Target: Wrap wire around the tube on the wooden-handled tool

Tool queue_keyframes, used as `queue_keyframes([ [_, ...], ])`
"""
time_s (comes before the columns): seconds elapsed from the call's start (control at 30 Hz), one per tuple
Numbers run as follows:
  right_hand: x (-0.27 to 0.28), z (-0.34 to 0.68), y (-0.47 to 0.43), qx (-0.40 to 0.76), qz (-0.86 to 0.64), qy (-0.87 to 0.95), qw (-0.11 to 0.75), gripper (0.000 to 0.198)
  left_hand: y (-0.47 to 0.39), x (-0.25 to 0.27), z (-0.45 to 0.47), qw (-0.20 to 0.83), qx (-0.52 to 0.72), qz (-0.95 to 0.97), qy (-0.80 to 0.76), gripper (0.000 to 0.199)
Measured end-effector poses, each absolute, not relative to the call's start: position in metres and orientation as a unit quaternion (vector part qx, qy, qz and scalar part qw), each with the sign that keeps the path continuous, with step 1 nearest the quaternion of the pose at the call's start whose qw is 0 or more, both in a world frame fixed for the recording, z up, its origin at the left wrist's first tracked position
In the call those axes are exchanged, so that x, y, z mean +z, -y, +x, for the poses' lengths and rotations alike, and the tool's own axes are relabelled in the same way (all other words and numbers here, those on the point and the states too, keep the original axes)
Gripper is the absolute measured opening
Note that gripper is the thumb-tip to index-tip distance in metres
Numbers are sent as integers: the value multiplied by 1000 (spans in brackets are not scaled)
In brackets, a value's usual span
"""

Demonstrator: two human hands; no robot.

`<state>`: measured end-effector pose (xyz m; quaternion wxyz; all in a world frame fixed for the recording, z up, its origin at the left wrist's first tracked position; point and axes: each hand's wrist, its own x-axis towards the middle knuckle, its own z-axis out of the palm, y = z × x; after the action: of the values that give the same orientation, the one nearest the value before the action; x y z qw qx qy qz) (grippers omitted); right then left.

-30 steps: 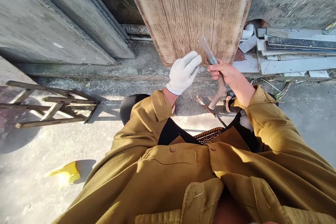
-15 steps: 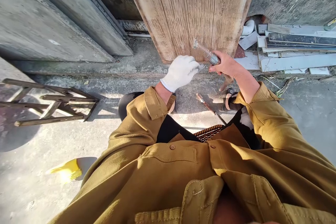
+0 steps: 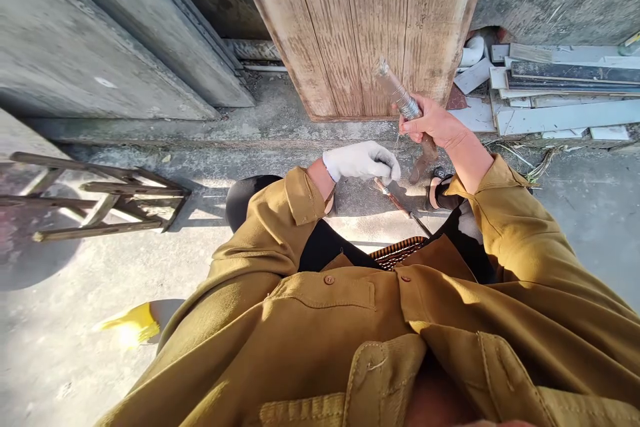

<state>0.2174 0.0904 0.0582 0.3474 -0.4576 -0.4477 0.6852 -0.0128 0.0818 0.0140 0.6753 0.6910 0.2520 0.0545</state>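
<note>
As the head view shows, the bare right hand (image 3: pixel 430 121) wraps its fingers around a wooden stick (image 3: pixel 429 148) near the plank panel's (image 3: pixel 355 33) lower edge, while the gloved left hand (image 3: pixel 364 160) apparently pinches a wire strand (image 3: pixel 398 141), a wire coil (image 3: pixel 407 105) already encircling the stick and this loose length not yet wound.
</note>
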Motion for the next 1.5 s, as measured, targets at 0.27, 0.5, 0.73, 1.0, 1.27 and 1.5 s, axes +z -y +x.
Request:
queue_keyframes([
  [0.27, 52, 230, -99, 679, -481, 445, 330, 58, -91, 31, -23, 539, 149, 780, -282, 12],
  [0.5, 49, 236, -101, 701, -477, 430, 311, 47, -85, 27, -24, 549, 230, 746, -299, 18],
  [0.73, 37, 227, -103, 734, -460, 392, 310, 52, -87, 19, -30, 319, 356, 811, -336, 46],
  [1.0, 27, 220, -102, 728, -495, 386, 277, 52, -87, 25, -23, 297, 191, 890, -288, 20],
  [1.27, 26, 216, -101, 721, -483, 403, 290, 56, -75, 8, -10, 395, 425, 683, -444, 37],
  [1.5, 35, 211, -94, 688, -475, 444, 322, 61, -96, -18, -1, 624, 386, 414, -540, 60],
])
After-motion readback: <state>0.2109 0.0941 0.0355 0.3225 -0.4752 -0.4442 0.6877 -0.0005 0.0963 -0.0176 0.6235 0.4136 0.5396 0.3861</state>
